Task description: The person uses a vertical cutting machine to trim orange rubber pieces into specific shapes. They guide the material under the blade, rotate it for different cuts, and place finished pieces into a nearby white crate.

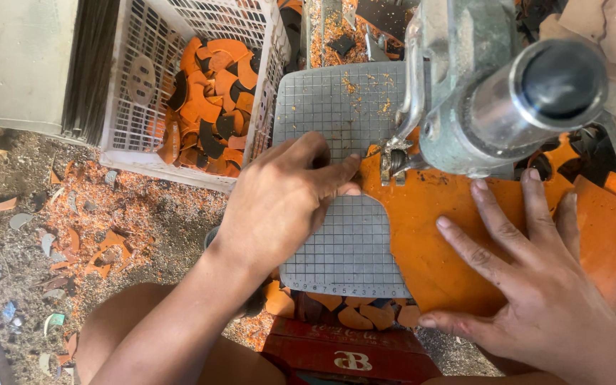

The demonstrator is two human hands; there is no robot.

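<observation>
Pressing flat, both hands [279, 199] [536, 285] lie open-palmed on a thin orange sheet [436, 235].

Left hand [279, 203] enters from the 7 o'clock corner on a bare forearm running up toward 1 o'clock; it lies palm down, knuckles raised, with fingers [333, 173] drawn together and pointing toward 3 o'clock, the tips pressed flat and nothing enclosed in its grip. Right hand [536, 285] comes in from the 5 o'clock corner, palm down and fully open, its fingers [497, 217] spread wide and extended toward 11 to 12 o'clock, thumb splayed out toward 9 o'clock. The two hands are apart, not touching.
</observation>
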